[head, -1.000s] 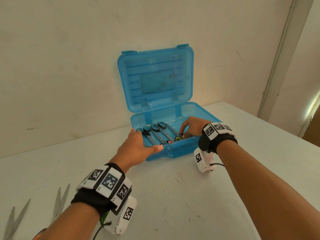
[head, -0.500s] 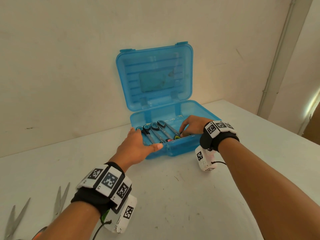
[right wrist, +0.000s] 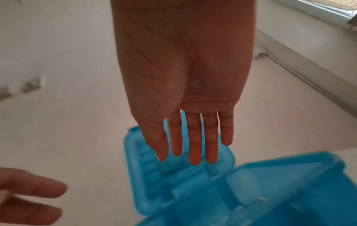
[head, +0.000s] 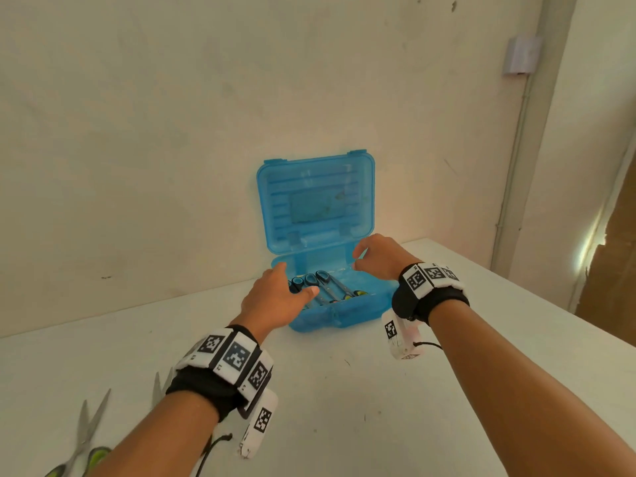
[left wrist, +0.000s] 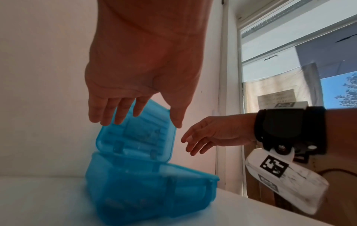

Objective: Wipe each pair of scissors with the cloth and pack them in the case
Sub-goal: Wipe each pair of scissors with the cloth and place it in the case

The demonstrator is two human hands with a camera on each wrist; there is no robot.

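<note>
A translucent blue case stands open on the white table, its lid upright against the wall. Several scissors with dark blue handles lie side by side inside. My left hand hovers over the case's left front, fingers straight and empty; the left wrist view shows that hand above the case. My right hand is lifted above the case's right side, fingers loosely spread, holding nothing; its fingers hang before the lid. No cloth is in view.
Two loose scissors lie at the table's near left: a green-handled pair and another pair partly hidden behind my left wrist. The wall stands right behind the case. The table's right edge runs diagonally.
My right hand has lifted out of the case and now hangs above it. My left hand has come off the case's front rim and risen slightly. The view has tilted upward.
</note>
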